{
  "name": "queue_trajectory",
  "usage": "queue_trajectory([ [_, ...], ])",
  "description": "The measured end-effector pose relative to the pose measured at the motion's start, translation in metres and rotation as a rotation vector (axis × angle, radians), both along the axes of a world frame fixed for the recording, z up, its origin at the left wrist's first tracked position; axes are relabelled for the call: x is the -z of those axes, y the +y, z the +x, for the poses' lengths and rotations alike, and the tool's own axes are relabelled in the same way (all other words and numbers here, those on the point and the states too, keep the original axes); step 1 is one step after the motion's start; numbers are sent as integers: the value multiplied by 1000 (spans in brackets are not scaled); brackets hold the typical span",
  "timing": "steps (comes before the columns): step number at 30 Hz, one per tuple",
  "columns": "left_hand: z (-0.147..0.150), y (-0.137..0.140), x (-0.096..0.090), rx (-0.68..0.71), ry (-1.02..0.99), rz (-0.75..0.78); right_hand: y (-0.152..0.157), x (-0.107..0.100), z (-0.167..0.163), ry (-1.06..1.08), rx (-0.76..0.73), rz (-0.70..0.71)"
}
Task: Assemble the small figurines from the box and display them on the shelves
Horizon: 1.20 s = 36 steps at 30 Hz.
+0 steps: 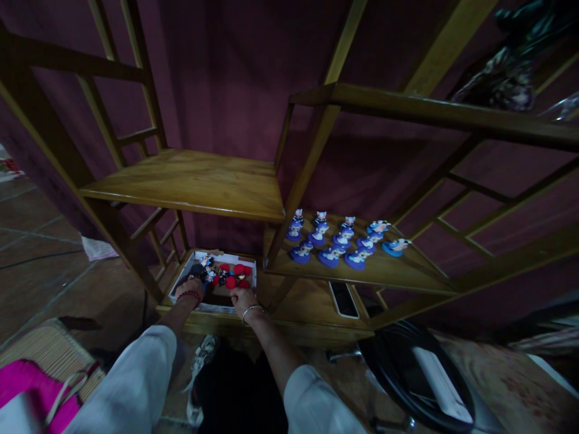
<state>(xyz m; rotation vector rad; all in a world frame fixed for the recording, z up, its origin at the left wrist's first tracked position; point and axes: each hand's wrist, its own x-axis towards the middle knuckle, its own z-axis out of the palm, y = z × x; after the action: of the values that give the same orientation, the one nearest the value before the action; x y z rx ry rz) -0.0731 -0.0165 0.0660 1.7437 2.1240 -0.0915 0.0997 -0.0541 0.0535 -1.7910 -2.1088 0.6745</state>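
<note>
The left hand [192, 289] and right hand [243, 299], grips indiscernible, overlapped the figurine box [254, 274]; a wooden post [301, 187] crowded its right edge.

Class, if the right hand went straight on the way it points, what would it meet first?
Probably the nearest red round piece in the white box, just ahead of the right hand; depth is unclear, they may touch.

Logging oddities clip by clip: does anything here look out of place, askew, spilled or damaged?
Only mildly: small red-and-black figurines lie jumbled in the white cardboard box, unlike the purple-based figurines lined in rows on the wooden shelf. No spill or damage shows.
</note>
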Motion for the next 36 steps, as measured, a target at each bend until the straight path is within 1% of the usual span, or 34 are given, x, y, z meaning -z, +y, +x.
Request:
queue_trajectory([
  [3,0,1,0,-10,44,-22,1,2,0,0,-4,-5],
  [10,3,-2,-2,60,118,-7,2,5,-1,-5,-4,-17],
  [17,4,-3,-5,95,160,-14,2,4,-1,-14,4,-20],
  [28,3,1,0,97,163,-20,1,2,0,-10,-11,6],
  [36,3,1,2,105,129,-43,2,7,0,4,-4,14],
])
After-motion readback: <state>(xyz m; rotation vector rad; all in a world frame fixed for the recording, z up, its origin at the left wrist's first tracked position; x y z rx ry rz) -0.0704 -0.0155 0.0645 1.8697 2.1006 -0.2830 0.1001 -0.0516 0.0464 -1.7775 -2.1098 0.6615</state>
